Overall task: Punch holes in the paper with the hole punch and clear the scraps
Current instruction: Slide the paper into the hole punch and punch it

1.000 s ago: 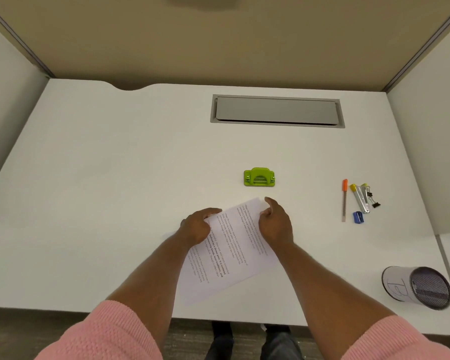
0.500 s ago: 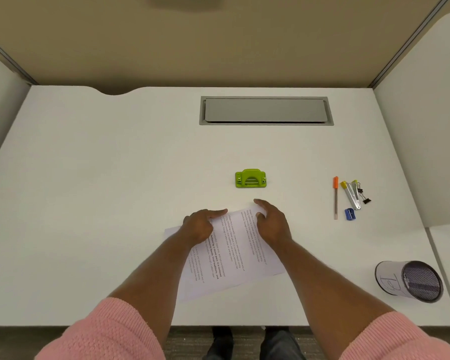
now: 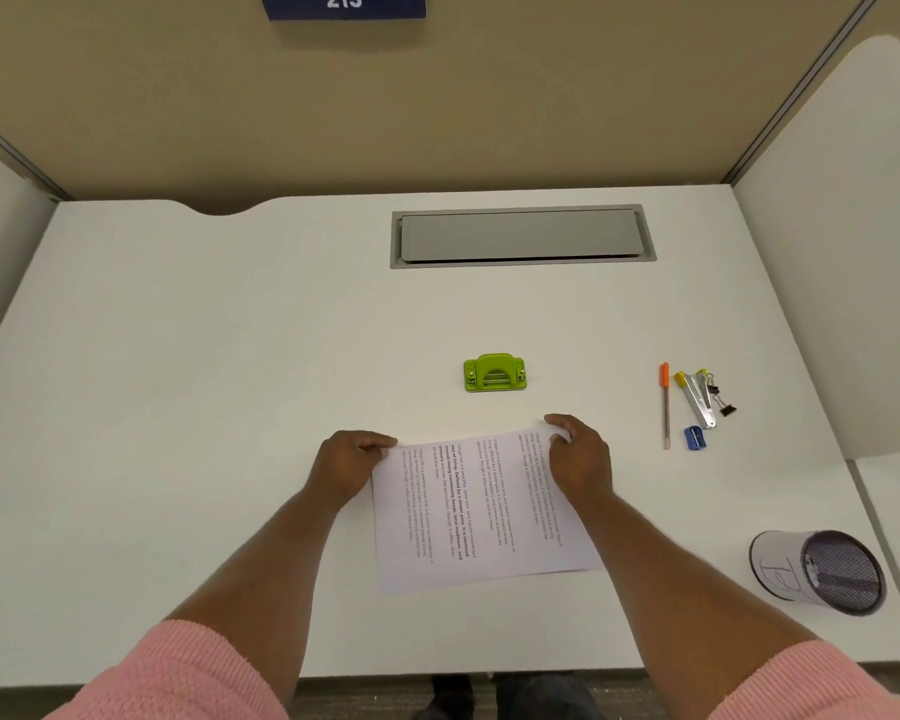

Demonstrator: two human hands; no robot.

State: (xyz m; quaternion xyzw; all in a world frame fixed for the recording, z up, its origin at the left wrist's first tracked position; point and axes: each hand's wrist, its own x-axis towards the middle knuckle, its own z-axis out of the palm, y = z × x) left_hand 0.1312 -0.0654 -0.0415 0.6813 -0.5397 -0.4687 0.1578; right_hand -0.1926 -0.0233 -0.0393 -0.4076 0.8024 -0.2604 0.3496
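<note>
Both hands on the paper, punch sitting just past it

The mesh cup (image 3: 822,571) lies tipped on its side at the desk's (image 3: 178,356) right edge, can't tell if anything's inside. Left hand (image 3: 346,462) and right hand (image 3: 578,457) each pinch a far corner of the printed paper (image 3: 476,517), fingers curled over the edge. Green hole punch (image 3: 494,373) sits beyond it, apart, nothing between. Orange pen (image 3: 665,405), binder clips (image 3: 723,402) and blue sharpener (image 3: 694,438) are off right.

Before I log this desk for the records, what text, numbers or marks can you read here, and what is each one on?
"213": white digits on the blue sign on the back wall.
Printed paragraphs on the paper held by the left hand and right hand: too small to read.
Handwritten mark on the mesh cup lying on its side: not legible.
</note>
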